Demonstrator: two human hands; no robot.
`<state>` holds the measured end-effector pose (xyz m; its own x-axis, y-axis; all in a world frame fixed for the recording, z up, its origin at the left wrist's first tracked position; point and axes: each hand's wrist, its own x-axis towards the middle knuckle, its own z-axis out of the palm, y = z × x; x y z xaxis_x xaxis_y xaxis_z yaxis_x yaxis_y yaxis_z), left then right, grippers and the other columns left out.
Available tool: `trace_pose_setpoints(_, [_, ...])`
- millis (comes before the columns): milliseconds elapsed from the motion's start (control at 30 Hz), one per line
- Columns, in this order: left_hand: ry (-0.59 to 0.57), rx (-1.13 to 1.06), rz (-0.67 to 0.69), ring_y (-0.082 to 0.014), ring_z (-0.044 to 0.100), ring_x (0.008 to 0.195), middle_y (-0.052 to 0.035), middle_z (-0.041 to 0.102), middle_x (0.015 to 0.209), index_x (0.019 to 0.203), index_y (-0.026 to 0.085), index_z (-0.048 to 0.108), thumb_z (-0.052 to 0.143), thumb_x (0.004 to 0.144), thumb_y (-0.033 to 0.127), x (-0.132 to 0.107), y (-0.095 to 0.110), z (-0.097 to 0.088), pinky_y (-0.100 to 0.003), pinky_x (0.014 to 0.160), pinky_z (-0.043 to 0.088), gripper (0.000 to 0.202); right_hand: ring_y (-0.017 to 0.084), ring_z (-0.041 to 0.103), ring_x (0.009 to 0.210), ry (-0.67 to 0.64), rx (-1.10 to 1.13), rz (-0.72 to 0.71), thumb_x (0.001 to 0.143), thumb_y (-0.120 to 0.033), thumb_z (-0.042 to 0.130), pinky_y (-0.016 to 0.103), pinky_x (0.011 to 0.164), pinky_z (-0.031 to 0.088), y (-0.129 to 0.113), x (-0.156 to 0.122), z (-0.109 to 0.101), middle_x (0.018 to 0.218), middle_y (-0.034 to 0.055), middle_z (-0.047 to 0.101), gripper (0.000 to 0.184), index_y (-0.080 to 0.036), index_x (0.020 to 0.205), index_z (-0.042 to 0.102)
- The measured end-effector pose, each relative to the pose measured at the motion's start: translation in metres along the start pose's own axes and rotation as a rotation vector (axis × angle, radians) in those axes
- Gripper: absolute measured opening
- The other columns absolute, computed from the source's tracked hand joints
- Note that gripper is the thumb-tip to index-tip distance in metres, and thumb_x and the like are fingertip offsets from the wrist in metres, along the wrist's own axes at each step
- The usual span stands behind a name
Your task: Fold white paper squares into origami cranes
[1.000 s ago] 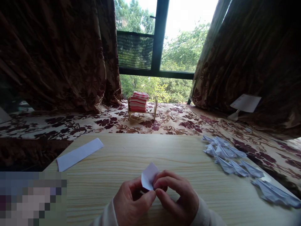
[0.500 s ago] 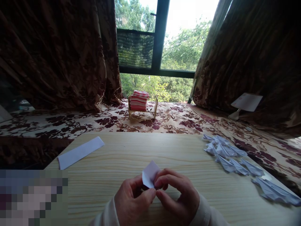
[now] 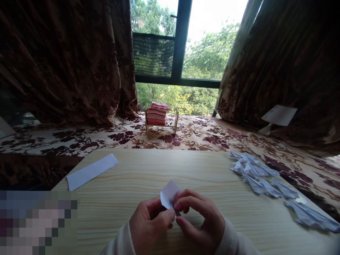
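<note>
A small folded piece of white paper (image 3: 169, 195) is held up between both hands above the wooden table (image 3: 127, 177). My left hand (image 3: 152, 222) pinches its lower left edge, thumb in front and fingers behind. On the other side, my right hand (image 3: 203, 220) has its fingertips curled against the paper's right edge, with the thumb low near a narrow folded part. The fingers partly hide the lower folds.
A long white paper strip (image 3: 92, 171) lies at the table's far left. Several folded white paper shapes (image 3: 255, 170) cluster along the right edge. Beyond the table, a small rack (image 3: 175, 122) holds folded red-and-white cloths (image 3: 157, 114), and a white lamp (image 3: 279, 115) stands at right.
The right thumb has moved slightly away from the left thumb, and a narrow lower part of the paper now shows between them. Both hands still hold the paper in nearly the same place.
</note>
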<state>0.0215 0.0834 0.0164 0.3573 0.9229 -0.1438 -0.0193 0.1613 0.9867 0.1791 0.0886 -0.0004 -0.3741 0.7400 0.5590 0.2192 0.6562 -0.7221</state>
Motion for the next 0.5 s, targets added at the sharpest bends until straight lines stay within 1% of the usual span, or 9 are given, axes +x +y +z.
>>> trace_pose_setpoints(167, [0.040, -0.022, 0.008, -0.0117, 0.047, 0.060, -0.0005, 0.057, 0.063, 0.070, 0.012, 0.064, 0.056, 0.065, 0.030, -0.0020, 0.0009, 0.0025, -0.024, 0.059, 0.039, 0.021, 0.013, 0.054, 0.062, 0.004, -0.032, -0.017, 0.062, -0.004, 0.053, 0.022, 0.052, 0.044, 0.0007, 0.0009, 0.0008, 0.074, 0.0051, 0.059, 0.019, -0.016, 0.076, 0.057])
trace_pose_setpoints(267, [0.036, -0.020, -0.011, -0.0114, 0.047, 0.059, 0.0002, 0.056, 0.062, 0.077, 0.012, 0.065, 0.057, 0.065, 0.029, -0.0022, 0.0003, 0.0044, -0.024, 0.059, 0.039, 0.023, 0.012, 0.054, 0.060, 0.018, -0.038, -0.034, 0.064, -0.004, 0.051, 0.022, 0.051, 0.045, 0.0005, 0.0015, 0.0016, 0.073, 0.0047, 0.059, 0.018, -0.017, 0.076, 0.057])
trace_pose_setpoints(400, [0.072, -0.037, -0.006, -0.0122, 0.047, 0.061, -0.0010, 0.058, 0.062, 0.074, 0.012, 0.066, 0.057, 0.064, 0.029, -0.0013, 0.0002, 0.0059, -0.024, 0.059, 0.042, 0.022, 0.012, 0.053, 0.059, 0.025, -0.038, -0.039, 0.066, -0.005, 0.051, 0.023, 0.051, 0.045, 0.0015, 0.0009, 0.0019, 0.073, 0.0052, 0.059, 0.016, -0.016, 0.076, 0.057])
trace_pose_setpoints(500, [0.089, -0.048, 0.004, -0.0118, 0.048, 0.059, -0.0004, 0.056, 0.059, 0.069, 0.012, 0.065, 0.057, 0.065, 0.031, -0.0013, -0.0004, 0.0063, -0.023, 0.057, 0.042, 0.021, 0.012, 0.053, 0.060, 0.013, -0.037, -0.039, 0.069, -0.006, 0.050, 0.023, 0.052, 0.045, 0.0026, -0.0001, 0.0010, 0.074, 0.0054, 0.059, 0.014, -0.016, 0.077, 0.057])
